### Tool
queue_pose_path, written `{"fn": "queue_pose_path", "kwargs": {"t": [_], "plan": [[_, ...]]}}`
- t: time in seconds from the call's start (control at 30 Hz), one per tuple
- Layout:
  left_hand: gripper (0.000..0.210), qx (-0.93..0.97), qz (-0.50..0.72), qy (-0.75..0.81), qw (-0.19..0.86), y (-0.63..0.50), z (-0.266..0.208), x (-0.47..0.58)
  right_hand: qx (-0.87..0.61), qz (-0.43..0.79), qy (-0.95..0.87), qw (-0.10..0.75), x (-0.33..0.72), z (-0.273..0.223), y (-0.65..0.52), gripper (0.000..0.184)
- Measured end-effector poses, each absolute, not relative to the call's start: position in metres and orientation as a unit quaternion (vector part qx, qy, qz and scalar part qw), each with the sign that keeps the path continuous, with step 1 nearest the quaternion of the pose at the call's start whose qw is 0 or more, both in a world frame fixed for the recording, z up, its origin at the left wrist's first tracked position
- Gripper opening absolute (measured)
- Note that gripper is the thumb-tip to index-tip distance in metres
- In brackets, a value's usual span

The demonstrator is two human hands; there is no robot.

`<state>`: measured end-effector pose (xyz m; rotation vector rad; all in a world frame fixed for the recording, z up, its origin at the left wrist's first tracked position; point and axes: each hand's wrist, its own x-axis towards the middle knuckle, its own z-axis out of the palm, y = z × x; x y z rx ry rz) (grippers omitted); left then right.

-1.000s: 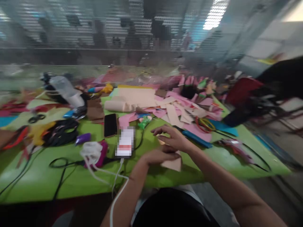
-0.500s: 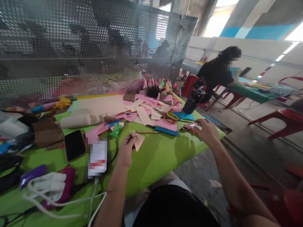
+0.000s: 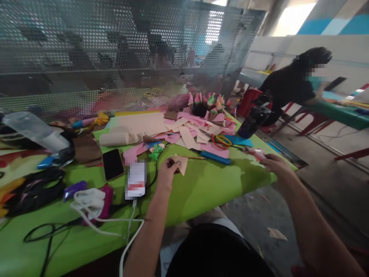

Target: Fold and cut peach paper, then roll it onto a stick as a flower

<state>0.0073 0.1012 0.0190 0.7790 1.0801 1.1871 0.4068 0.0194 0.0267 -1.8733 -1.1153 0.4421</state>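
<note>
My left hand [image 3: 169,170] pinches a small beige piece of paper [image 3: 182,164] between thumb and fingers, just above the green tabletop [image 3: 201,192]. A pencil [image 3: 194,157] and a blue-handled cutter [image 3: 215,157] lie just beyond it. On the right, my right hand [image 3: 272,162] is closed round a pinkish tool [image 3: 257,154] with a darker front end, which points left over the table's right part. Motion blurs the tool, so its exact kind is unclear. Scissors with red and yellow handles [image 3: 221,141] lie between the hands, farther back.
Beige and pink paper strips [image 3: 187,136] pile up at the back beside a paper roll [image 3: 113,139]. A dark bottle [image 3: 252,121] stands at the right rear. On the left are phones [image 3: 113,164], cables and a power strip [image 3: 106,200]. A person [image 3: 294,82] sits beyond.
My right hand has closed on the pinkish tool and lifted it off the table, drawing it right. My left hand still holds the paper. The view has turned left.
</note>
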Motion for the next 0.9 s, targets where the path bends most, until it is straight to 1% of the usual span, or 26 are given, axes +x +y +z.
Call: {"fn": "queue_pose_path", "kwargs": {"t": [0.1, 0.17, 0.2, 0.27, 0.37, 0.43, 0.6, 0.7, 0.83, 0.9], "plan": [[0.039, 0.318, 0.532, 0.484, 0.617, 0.102, 0.018, 0.009, -0.734, 0.237, -0.410, 0.487, 0.392, 0.045, 0.010, 0.030], [0.038, 0.313, 0.532, 0.485, 0.619, 0.102, 0.018, 0.010, -0.672, 0.316, -0.349, 0.572, 0.374, 0.057, 0.007, 0.037], [0.036, 0.313, 0.532, 0.486, 0.619, 0.101, 0.019, 0.010, -0.646, 0.347, -0.344, 0.586, 0.363, 0.062, 0.006, 0.038], [0.034, 0.316, 0.530, 0.487, 0.618, 0.100, 0.021, 0.010, -0.611, 0.402, -0.356, 0.581, 0.341, 0.068, 0.007, 0.033], [0.030, 0.329, 0.527, 0.487, 0.614, 0.098, 0.024, 0.010, -0.580, 0.422, -0.370, 0.590, 0.313, 0.069, 0.013, 0.021], [0.028, 0.341, 0.526, 0.487, 0.608, 0.097, 0.025, 0.009, -0.562, 0.439, -0.387, 0.584, 0.297, 0.066, 0.018, 0.018], [0.022, 0.379, 0.524, 0.489, 0.586, 0.096, 0.022, 0.008, -0.541, 0.502, -0.410, 0.536, 0.258, 0.056, 0.025, 0.024], [0.021, 0.389, 0.523, 0.490, 0.579, 0.096, 0.020, 0.008, -0.535, 0.511, -0.433, 0.515, 0.239, 0.051, 0.027, 0.027], [0.016, 0.381, 0.524, 0.489, 0.585, 0.095, 0.021, 0.009, -0.513, 0.488, -0.471, 0.526, 0.228, 0.046, 0.036, 0.029], [0.014, 0.378, 0.526, 0.480, 0.591, 0.095, 0.022, 0.009, -0.503, 0.498, -0.462, 0.534, 0.227, 0.045, 0.041, 0.029]]}}
